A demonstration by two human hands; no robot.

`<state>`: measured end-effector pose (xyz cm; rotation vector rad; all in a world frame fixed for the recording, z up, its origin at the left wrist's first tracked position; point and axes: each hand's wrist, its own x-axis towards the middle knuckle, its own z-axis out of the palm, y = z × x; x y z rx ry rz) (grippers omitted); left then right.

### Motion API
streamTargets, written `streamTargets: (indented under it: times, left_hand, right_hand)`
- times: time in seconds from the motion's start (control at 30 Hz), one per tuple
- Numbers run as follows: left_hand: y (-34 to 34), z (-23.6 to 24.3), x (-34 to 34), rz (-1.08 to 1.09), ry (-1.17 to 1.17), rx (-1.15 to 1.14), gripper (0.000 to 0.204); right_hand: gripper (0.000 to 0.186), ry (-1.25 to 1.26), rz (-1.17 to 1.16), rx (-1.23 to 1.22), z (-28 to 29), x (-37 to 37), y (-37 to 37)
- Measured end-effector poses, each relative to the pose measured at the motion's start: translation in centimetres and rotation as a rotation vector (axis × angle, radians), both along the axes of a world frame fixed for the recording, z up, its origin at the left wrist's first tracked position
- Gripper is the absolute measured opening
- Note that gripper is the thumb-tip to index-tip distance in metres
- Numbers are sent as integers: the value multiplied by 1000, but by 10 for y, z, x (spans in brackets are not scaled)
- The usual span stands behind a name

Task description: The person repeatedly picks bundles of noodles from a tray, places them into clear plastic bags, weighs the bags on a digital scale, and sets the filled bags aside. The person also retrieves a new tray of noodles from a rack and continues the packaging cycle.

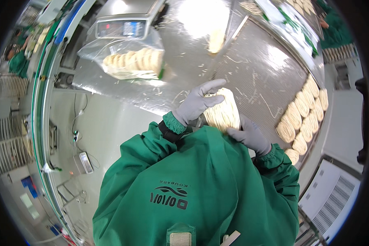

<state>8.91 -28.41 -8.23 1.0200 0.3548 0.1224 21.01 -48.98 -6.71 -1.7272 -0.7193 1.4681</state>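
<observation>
Between my grey-gloved hands is a pale bundle of noodles [221, 108], held just in front of my green smock. My left hand [197, 100] curves over its upper left side, fingers against the strands. My right hand [250, 135] grips it from the lower right. Several similar noodle bundles [303, 102] lie in rows along the right of the ridged metal tray [258, 69]. At the upper left, a clear plastic bag [133, 63] with a row of noodle bundles inside lies beside a digital scale [119, 28].
A metal table [180, 53] bears stray strands and a small noodle pile [216, 41]. A green-railed conveyor [43, 94] runs down the left. Co-workers in green stand at far left [18, 63] and top right [336, 30]. A white vented unit [328, 197] sits at lower right.
</observation>
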Motion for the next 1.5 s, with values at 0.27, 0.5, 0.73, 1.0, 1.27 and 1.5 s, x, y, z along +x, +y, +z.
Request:
streamTargets:
  times: [0.27,0.5,0.73,1.0,1.27,1.5]
  left_hand:
    - [32,-8,-81,30,-28,212,32]
    - [43,-19,-124,239,73,297,32]
    - [57,-20,-131,295,82,338,27]
    - [65,-15,-97,246,149,455,28]
    - [58,-13,-84,218,301,341,28]
    - [75,-19,-76,138,198,456,22]
  right_hand:
    - [25,-50,24,302,13,-47,107]
    - [24,121,-45,142,-6,-81,138]
    - [21,-123,-85,207,-8,-86,151]
    - [23,-182,125,219,6,-51,168]
    - [25,-68,231,107,-11,-16,166]
    - [25,308,44,120,-23,-25,169]
